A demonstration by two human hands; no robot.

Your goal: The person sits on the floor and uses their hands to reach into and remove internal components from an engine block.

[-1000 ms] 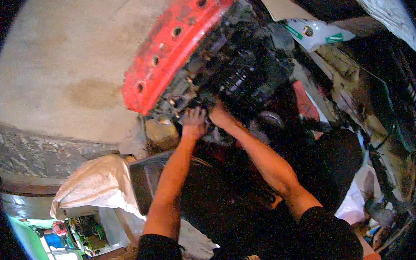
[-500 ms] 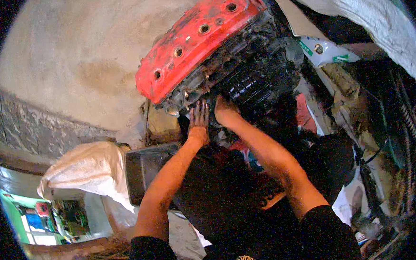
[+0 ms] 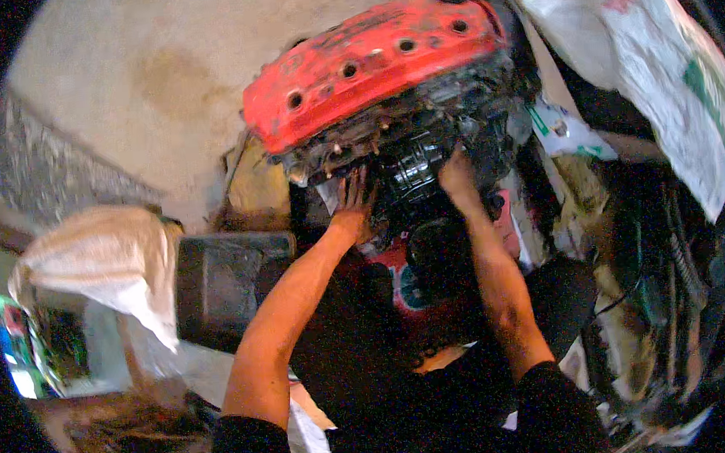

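One engine (image 3: pixel 391 83) lying just ahead, long axis slanting up rightward; left hand (image 3: pixel 356 202) touching near side, fingers spreading slightly; right hand (image 3: pixel 458 179) reaching equally near, fingers blurring, grip unclear.

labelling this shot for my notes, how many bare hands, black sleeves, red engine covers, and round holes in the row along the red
Left hand and right hand: 2
Black sleeves: 2
Red engine cover: 1
Round holes: 4
Total: 9
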